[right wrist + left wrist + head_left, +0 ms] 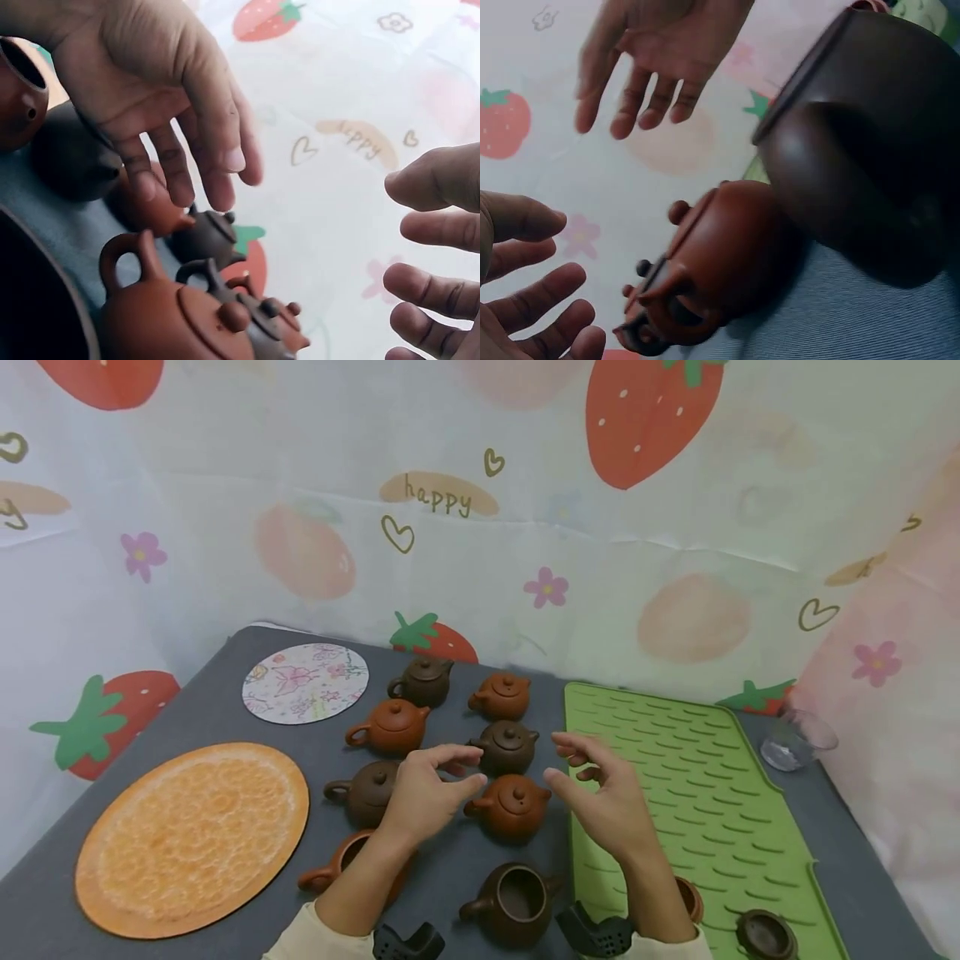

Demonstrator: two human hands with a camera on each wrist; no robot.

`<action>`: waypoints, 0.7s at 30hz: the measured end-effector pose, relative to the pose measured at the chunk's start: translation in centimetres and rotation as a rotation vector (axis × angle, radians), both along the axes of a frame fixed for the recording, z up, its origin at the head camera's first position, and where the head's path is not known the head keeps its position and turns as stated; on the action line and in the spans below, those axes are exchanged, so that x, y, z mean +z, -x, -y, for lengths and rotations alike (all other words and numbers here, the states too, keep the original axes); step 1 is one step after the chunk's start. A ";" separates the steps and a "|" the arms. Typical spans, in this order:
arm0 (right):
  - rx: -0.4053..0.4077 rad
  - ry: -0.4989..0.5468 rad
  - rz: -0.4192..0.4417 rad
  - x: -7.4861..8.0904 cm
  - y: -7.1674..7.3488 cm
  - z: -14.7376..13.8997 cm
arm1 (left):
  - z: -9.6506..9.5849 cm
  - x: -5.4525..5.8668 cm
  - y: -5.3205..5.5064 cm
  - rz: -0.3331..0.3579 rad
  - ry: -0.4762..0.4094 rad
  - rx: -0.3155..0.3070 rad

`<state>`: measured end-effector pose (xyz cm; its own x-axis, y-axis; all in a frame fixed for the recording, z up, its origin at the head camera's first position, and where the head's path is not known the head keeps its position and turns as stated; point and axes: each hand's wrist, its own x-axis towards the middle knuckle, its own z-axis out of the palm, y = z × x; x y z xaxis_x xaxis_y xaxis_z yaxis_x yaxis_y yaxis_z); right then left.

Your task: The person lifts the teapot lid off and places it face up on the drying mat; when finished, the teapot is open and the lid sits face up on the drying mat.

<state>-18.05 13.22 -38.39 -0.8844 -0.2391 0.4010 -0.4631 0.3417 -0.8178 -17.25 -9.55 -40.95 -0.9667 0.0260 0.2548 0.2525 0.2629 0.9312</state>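
Note:
My left hand (427, 793) hovers over the two rows of teapots, its fingers loosely bent and holding nothing. Facing it, my right hand (611, 793) is raised near the edge of the green mat, also with nothing in it. Between the hands stand a lidded reddish-brown teapot (516, 810) and, behind it, a dark brown teapot (510, 745). A dark teapot (367, 795) is partly hidden behind my left hand. At the front, a dark lidless teapot (491, 893) shows its round mouth, and a reddish lidless teapot (322, 878) lies partly under my left forearm.
The green mat (675, 752) carries a dark lid (767, 935) and a reddish piece (690, 899) partly covered by my right arm. A clear glass (795, 742) leans at the far right. An orange round mat (195, 839) and a patterned round mat (306, 683) lie left.

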 end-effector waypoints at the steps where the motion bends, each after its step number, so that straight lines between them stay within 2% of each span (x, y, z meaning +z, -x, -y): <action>1: -0.001 -0.007 0.004 -0.2 0.1 0.0 | -0.1 -0.2 0.0 0.006 0.011 0.006; 7: 0.002 -0.042 0.014 -1.4 0.9 0.4 | -0.8 -0.8 0.2 0.041 0.086 0.024; 14: 0.015 -0.089 0.009 -3.0 1.8 0.7 | -1.5 -1.0 0.2 0.119 0.149 0.024; 21: 0.047 -0.109 0.098 -3.8 1.6 0.9 | -1.7 -1.4 0.1 0.142 0.212 0.008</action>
<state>-19.66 12.35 -42.16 -0.9048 -0.3180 0.2832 -0.4007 0.4107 -0.8190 -17.33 -7.88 -42.32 -0.9927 0.0564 0.1063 0.1203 0.4575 0.8810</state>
